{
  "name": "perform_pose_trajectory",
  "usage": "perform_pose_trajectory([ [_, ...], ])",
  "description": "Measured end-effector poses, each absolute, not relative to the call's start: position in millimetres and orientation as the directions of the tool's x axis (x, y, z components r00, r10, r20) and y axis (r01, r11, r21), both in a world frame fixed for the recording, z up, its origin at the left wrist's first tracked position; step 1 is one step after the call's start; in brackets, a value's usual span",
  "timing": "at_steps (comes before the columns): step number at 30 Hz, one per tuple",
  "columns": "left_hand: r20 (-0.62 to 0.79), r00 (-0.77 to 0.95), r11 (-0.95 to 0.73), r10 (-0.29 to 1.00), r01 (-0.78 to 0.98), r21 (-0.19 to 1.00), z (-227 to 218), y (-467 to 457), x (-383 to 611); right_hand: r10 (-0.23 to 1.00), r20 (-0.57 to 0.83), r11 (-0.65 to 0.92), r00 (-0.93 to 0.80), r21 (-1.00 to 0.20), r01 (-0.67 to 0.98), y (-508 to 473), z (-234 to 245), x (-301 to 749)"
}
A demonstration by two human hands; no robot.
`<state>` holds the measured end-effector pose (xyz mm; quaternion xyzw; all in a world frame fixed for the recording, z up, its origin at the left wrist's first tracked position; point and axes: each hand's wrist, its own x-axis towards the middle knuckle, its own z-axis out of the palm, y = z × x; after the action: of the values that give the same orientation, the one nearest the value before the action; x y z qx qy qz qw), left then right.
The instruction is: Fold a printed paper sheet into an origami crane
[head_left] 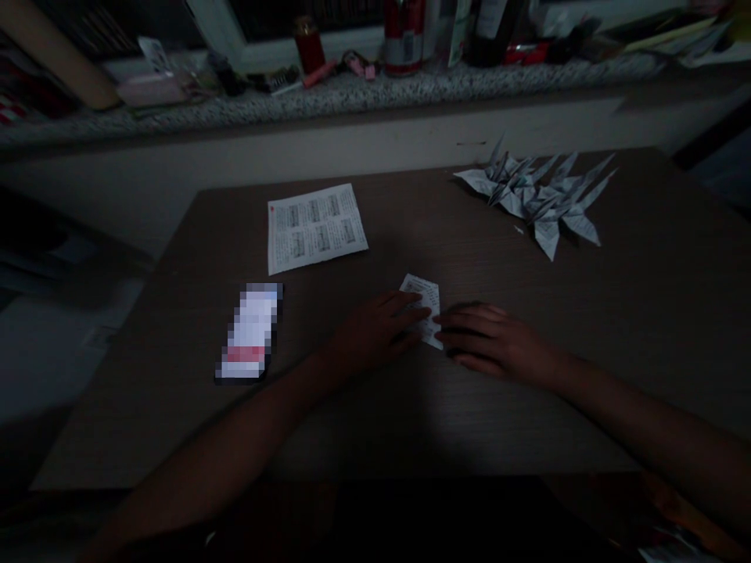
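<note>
A small folded piece of printed paper (431,295) lies flat on the brown wooden table (328,414), between my two hands. Over its left part rests my left hand (375,332), fingers stretched out flat and pressing on the paper. My right hand (496,340) lies palm down on the other side, its fingers extended and the tips at the paper's right edge. Neither hand is wrapped round anything. The fingers of my left hand hide part of the paper.
A flat printed sheet (317,228) lies at the back left, and a phone with a lit, blurred screen (251,328) is nearer. Several folded paper cranes (540,195) cluster at the back right. Behind, a granite sill (352,98) holds a red can (404,35) and a jar (309,47).
</note>
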<state>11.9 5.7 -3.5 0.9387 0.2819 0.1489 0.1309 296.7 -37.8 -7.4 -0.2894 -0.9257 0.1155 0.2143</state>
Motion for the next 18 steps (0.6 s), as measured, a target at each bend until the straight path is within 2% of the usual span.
perform_pose_trajectory([
  [3,0.206,0.794,-0.806,0.572,0.498,0.32,-4.2,6.6,10.3,0.653,0.329,0.75,-0.683,-0.404,0.523,-35.7,-3.4,293.9],
  [8,0.212,0.803,-0.801,0.557,0.452,0.393,-4.8,10.3,4.2,0.729,0.286,0.677,-0.622,-0.436,0.593,-23.9,3.1,285.7],
  [14,0.173,0.832,-0.767,0.527,0.378,0.519,2.5,15.9,-10.1,0.689,0.291,0.714,-0.664,-0.432,0.551,-3.6,-6.9,281.8],
  [18,0.181,0.841,-0.763,0.511,0.346,0.546,5.0,19.6,-15.7,0.679,0.295,0.719,-0.672,-0.452,0.529,1.5,-12.9,282.8],
])
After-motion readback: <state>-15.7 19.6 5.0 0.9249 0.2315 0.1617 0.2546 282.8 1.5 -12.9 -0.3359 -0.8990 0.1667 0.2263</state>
